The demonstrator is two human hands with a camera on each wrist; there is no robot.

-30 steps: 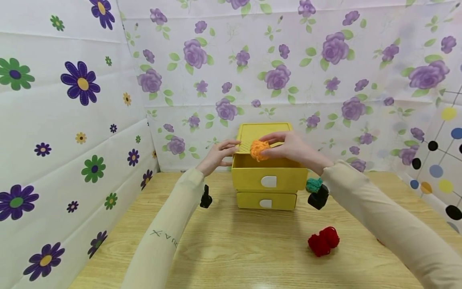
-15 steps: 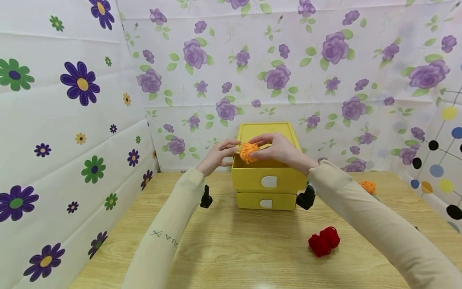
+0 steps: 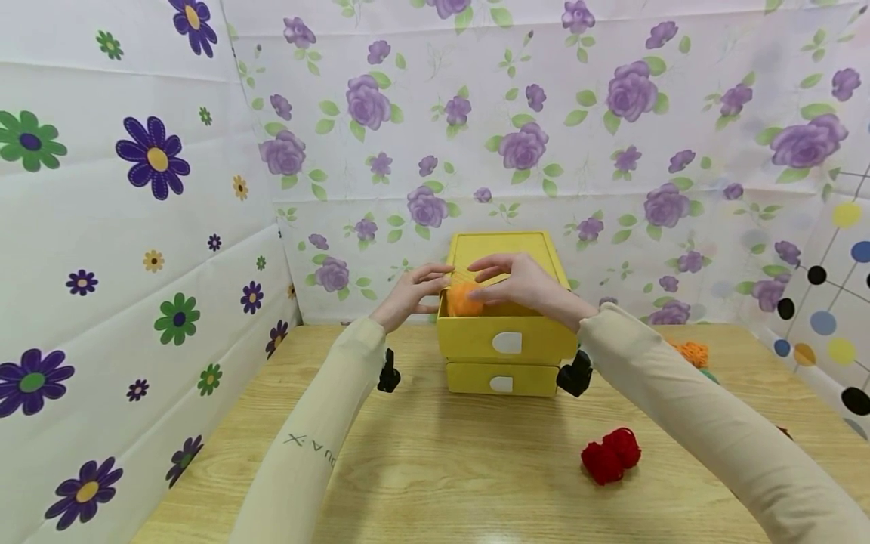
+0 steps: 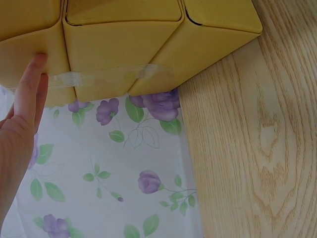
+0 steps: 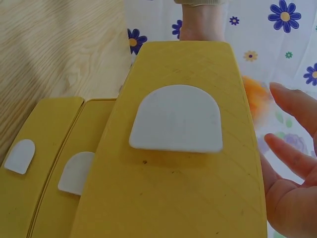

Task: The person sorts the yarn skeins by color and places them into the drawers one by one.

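Observation:
A yellow drawer cabinet (image 3: 503,240) stands against the back cloth, its top drawer (image 3: 469,336) pulled out. An orange yarn ball (image 3: 462,301), blurred, drops into the left part of that drawer, below the fingers of my right hand (image 3: 522,289). Those fingers are spread apart and hold nothing; the right wrist view shows the orange blur (image 5: 256,101) clear of the fingertips. My left hand (image 3: 406,296) touches the cabinet's left side with extended fingers, as the left wrist view (image 4: 25,106) confirms. The drawer's inside is mostly hidden.
A red yarn bundle (image 3: 610,455) lies on the wooden table (image 3: 435,468), front right. Behind the right sleeve, another orange yarn ball (image 3: 692,353) and a bit of green yarn (image 3: 709,375) show. Lower drawers (image 3: 469,378) are closed. Flowered cloths surround the table.
My right hand moved left over the open drawer with the orange yarn ball, then let it go; the ball is now lower. My left hand stayed at the cabinet's side.

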